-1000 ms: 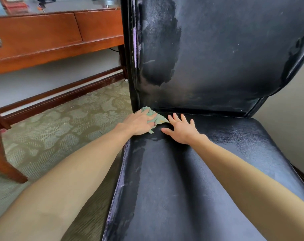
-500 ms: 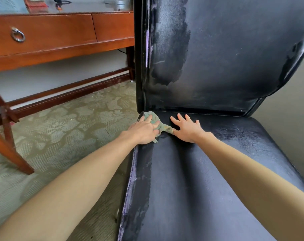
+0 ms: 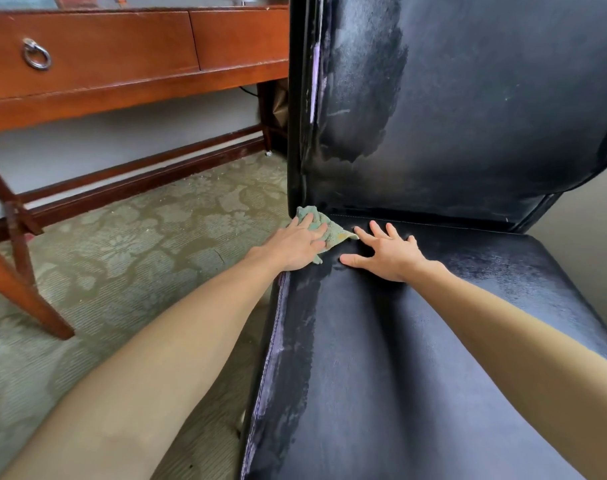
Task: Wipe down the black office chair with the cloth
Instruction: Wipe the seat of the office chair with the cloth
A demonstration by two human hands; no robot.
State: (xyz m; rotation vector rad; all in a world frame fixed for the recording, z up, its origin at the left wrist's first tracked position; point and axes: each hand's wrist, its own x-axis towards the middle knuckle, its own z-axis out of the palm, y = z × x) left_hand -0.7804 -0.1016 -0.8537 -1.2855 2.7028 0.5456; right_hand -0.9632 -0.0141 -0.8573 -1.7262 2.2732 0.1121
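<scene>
The black office chair fills the right of the view, its seat (image 3: 416,358) worn and streaked grey along the left edge. Its backrest (image 3: 468,116) stands upright behind, with a dull dusty patch on the left. A small green cloth (image 3: 333,228) lies crumpled in the seat's back left corner, against the backrest. My left hand (image 3: 295,245) lies on top of the cloth and presses it down with fairly straight fingers. Just to its right, my right hand (image 3: 388,254) rests flat on the seat with its fingers spread, the index fingertip close to the cloth's corner.
A reddish wooden desk (image 3: 122,53) with drawers and a metal ring pull (image 3: 36,58) stands at the left; its slanted leg (image 3: 21,296) and low crossbars reach the patterned green carpet (image 3: 139,244). A pale wall (image 3: 589,220) is close behind the chair on the right.
My view has swung, so the chair sits further right in frame. Both hands stay at the seat's back left corner; the left hand has pushed the cloth slightly toward the corner.
</scene>
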